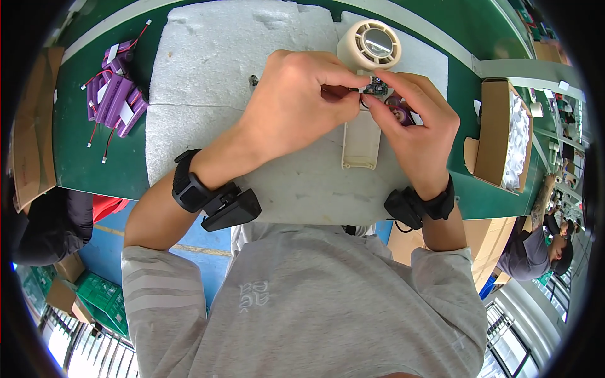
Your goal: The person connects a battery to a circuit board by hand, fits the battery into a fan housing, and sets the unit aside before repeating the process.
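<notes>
Just below the fan's round head, my right hand (419, 120) pinches a small green circuit board (377, 86) between thumb and forefinger. My left hand (293, 104) is closed at the board's left edge, its thumb and forefinger on a small white plug (362, 90) with dark wire near it. The cream handheld fan (369, 43) lies with its grille and round silver centre upward. Its open handle shell (360, 146) extends toward me under my hands. A purple battery cell (399, 112) shows beside my right fingers, partly hidden by them.
White foam sheets (201, 69) cover the middle of the green table (72, 157). Several purple battery packs (115, 97) with red and black leads lie at left. A cardboard box (495, 138) with white wrapped pieces stands at right. A small metal part (253, 80) rests on the foam.
</notes>
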The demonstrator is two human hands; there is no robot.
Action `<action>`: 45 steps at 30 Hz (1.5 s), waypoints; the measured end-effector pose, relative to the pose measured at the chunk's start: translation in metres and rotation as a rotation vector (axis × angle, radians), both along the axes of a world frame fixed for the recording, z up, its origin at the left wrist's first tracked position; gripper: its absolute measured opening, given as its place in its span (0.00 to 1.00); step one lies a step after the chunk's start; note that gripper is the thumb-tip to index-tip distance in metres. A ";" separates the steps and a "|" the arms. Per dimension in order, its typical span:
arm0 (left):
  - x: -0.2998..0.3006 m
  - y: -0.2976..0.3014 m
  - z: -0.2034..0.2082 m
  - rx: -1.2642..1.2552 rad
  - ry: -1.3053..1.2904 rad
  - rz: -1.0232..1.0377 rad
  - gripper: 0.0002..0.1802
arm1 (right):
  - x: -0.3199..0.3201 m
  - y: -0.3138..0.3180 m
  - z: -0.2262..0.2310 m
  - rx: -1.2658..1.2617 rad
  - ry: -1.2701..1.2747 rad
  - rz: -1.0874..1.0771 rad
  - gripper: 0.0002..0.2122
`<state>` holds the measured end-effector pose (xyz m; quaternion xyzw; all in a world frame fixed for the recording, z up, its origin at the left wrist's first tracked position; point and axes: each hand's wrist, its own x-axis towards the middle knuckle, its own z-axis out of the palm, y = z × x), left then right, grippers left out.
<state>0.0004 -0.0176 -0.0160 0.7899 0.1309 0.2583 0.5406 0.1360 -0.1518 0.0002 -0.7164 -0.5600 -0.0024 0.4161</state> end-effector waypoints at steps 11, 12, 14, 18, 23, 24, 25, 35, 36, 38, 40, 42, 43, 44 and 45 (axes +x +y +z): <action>0.005 0.000 -0.008 0.004 -0.081 0.037 0.11 | -0.002 -0.001 -0.001 -0.027 0.018 -0.010 0.16; 0.006 0.001 -0.008 0.002 -0.088 0.036 0.10 | -0.002 0.000 -0.002 -0.021 0.030 -0.008 0.16; 0.007 0.001 -0.010 0.003 -0.097 0.033 0.10 | -0.001 0.000 -0.001 -0.012 0.041 -0.006 0.15; 0.005 0.000 -0.007 -0.166 -0.082 0.024 0.09 | -0.003 -0.002 0.010 -0.158 0.203 -0.030 0.14; 0.000 0.003 0.006 -0.092 0.074 -0.038 0.12 | -0.002 -0.006 0.011 -0.136 0.185 -0.024 0.11; -0.001 0.005 0.008 -0.098 0.146 -0.065 0.14 | -0.002 -0.007 0.013 -0.172 0.180 -0.020 0.11; -0.001 0.005 0.008 -0.105 0.219 -0.093 0.16 | -0.003 -0.008 0.014 -0.207 0.174 -0.015 0.11; 0.003 0.007 -0.001 -0.360 0.130 -0.199 0.16 | -0.005 -0.007 0.007 -0.120 0.082 0.011 0.10; 0.003 0.007 -0.001 -0.376 0.119 -0.200 0.16 | -0.006 -0.007 0.007 -0.116 0.080 0.005 0.11; 0.003 0.007 -0.002 -0.391 0.109 -0.200 0.16 | -0.007 -0.006 0.006 -0.111 0.077 0.001 0.11; 0.003 0.008 -0.003 -0.401 0.104 -0.210 0.17 | -0.009 -0.006 0.007 -0.117 0.065 -0.020 0.11; 0.003 0.008 -0.003 -0.405 0.101 -0.213 0.17 | -0.009 -0.007 0.007 -0.119 0.058 -0.028 0.11; 0.003 0.009 -0.003 -0.418 0.097 -0.221 0.18 | -0.009 -0.007 0.007 -0.119 0.051 -0.031 0.11; 0.004 0.009 -0.002 -0.431 0.092 -0.229 0.18 | -0.009 -0.007 0.008 -0.120 0.044 -0.035 0.11; 0.004 0.009 -0.002 -0.444 0.088 -0.237 0.18 | -0.009 -0.007 0.008 -0.121 0.037 -0.038 0.11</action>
